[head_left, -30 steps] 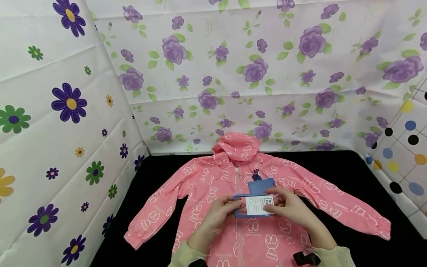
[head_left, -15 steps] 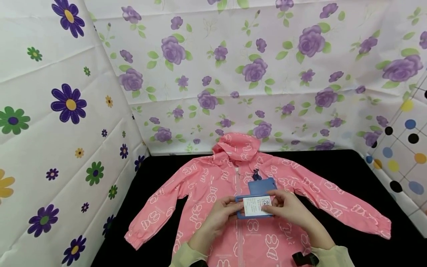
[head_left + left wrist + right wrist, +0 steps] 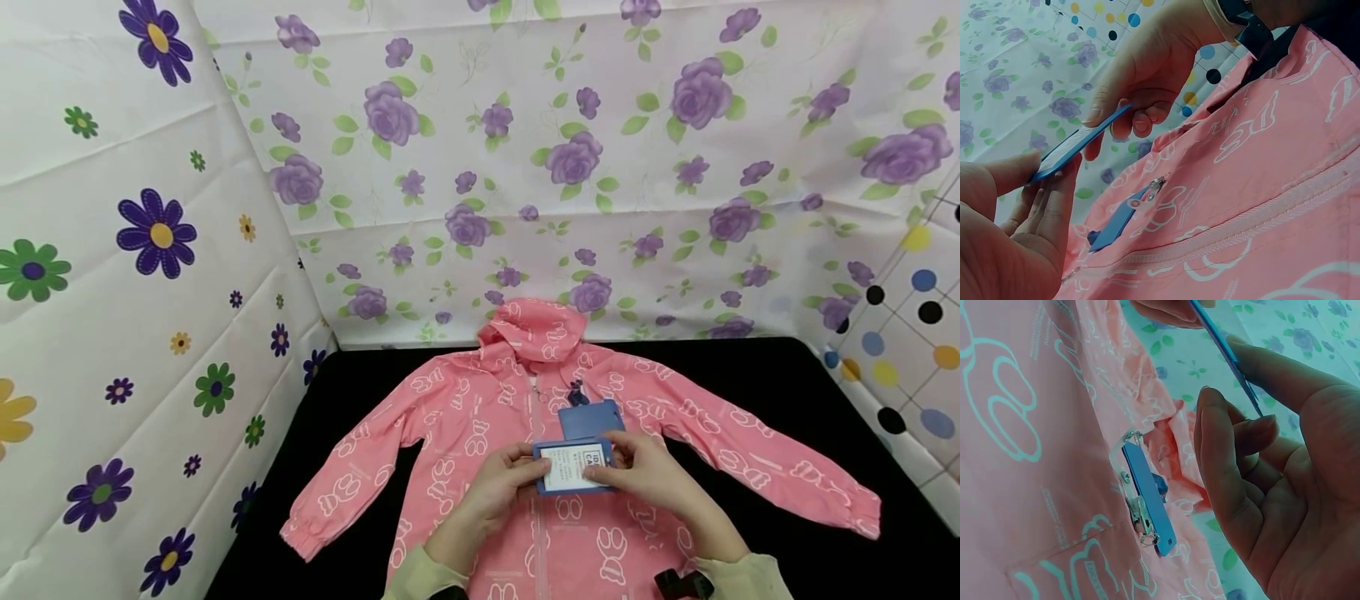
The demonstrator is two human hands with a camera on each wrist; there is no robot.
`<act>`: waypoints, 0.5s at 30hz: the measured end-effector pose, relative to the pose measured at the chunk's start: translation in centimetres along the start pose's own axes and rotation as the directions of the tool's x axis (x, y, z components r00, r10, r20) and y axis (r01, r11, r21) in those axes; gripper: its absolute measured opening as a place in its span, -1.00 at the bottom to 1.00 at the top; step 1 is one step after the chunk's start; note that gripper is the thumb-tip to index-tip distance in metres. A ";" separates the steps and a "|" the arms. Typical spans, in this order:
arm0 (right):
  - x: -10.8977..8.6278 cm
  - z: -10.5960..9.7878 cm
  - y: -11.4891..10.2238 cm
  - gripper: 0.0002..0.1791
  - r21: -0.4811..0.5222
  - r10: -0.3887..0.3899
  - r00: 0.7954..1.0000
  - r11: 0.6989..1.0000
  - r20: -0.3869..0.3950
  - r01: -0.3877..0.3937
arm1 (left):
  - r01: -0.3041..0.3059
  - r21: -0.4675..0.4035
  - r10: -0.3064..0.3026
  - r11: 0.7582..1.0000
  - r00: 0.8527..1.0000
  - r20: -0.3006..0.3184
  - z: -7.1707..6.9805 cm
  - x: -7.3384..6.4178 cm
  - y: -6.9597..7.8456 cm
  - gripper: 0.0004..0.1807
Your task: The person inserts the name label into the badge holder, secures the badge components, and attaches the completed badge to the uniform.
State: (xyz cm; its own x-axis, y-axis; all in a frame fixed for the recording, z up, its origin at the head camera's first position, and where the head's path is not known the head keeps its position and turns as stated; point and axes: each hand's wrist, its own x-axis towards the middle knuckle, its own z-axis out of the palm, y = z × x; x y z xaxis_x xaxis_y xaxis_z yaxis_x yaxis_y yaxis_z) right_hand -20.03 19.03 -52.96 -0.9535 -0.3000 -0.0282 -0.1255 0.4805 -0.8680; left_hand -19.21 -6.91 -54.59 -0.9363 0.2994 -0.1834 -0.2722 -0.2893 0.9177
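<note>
A white ID card (image 3: 564,468) lies in a blue badge-holder frame (image 3: 573,490), held above the jacket. My left hand (image 3: 495,493) pinches the frame's left end, thumb on top and fingers beneath, as the left wrist view shows. At the other end my right hand (image 3: 654,472) grips the frame, its thumb pressing on the card's face. Just beyond, a flat blue badge-holder piece (image 3: 592,419) lies on the pink jacket (image 3: 502,417). Beside that piece are a metal clip (image 3: 1140,515) and a small dark blue figure (image 3: 577,393).
The jacket is spread face up with its hood (image 3: 532,329) at the back and both sleeves out to the sides. Under it is a black table surface (image 3: 735,375). Flower-patterned sheets (image 3: 450,167) hang behind and at the left; a dotted one (image 3: 911,333) hangs at the right.
The card has slid left within the blue frame, covering the gap where pink showed through. My right hand has followed slightly left; the left hand has shifted slightly right with the frame.
</note>
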 end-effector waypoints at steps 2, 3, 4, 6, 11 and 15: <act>0.1 0.0 -0.1 -0.42 -0.011 -0.005 1.000 1.000 0.011 0.005 | 0.000 -0.001 0.000 1.000 1.000 -0.003 0.0 0.0 0.0 -0.74; 0.1 0.1 -0.1 -0.43 -0.018 -0.006 1.000 1.000 0.014 0.006 | 0.001 0.000 -0.001 1.000 1.000 -0.003 0.0 0.0 0.0 -0.74; 0.1 0.1 -0.1 -0.43 -0.020 -0.006 1.000 1.000 0.015 0.006 | 0.001 -0.001 -0.001 1.000 1.000 -0.002 0.0 0.1 -0.1 -0.74; 0.2 0.2 -0.1 -0.41 -0.024 -0.005 1.000 1.000 0.016 0.005 | 0.005 -0.001 -0.005 1.000 1.000 -0.002 0.0 0.1 -0.1 -0.74; 0.1 0.3 0.0 -0.36 -0.022 -0.005 1.000 1.000 0.012 0.005 | 0.014 0.005 -0.014 1.000 1.000 -0.004 -0.1 0.1 -0.2 -0.73; 0.1 0.3 0.0 -0.33 -0.025 -0.003 1.000 1.000 0.010 0.003 | 0.012 0.014 -0.012 1.000 1.000 -0.005 0.0 0.1 -0.3 -0.71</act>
State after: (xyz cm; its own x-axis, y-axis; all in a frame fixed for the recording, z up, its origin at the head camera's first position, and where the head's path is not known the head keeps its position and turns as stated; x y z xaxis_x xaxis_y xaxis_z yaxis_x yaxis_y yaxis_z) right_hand -20.03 18.73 -53.13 -0.9503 -0.3098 -0.0308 -0.1351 0.4996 -0.8556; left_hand -19.24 -6.84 -54.88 -0.9341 0.2983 -0.1960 -0.2804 -0.2732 0.9202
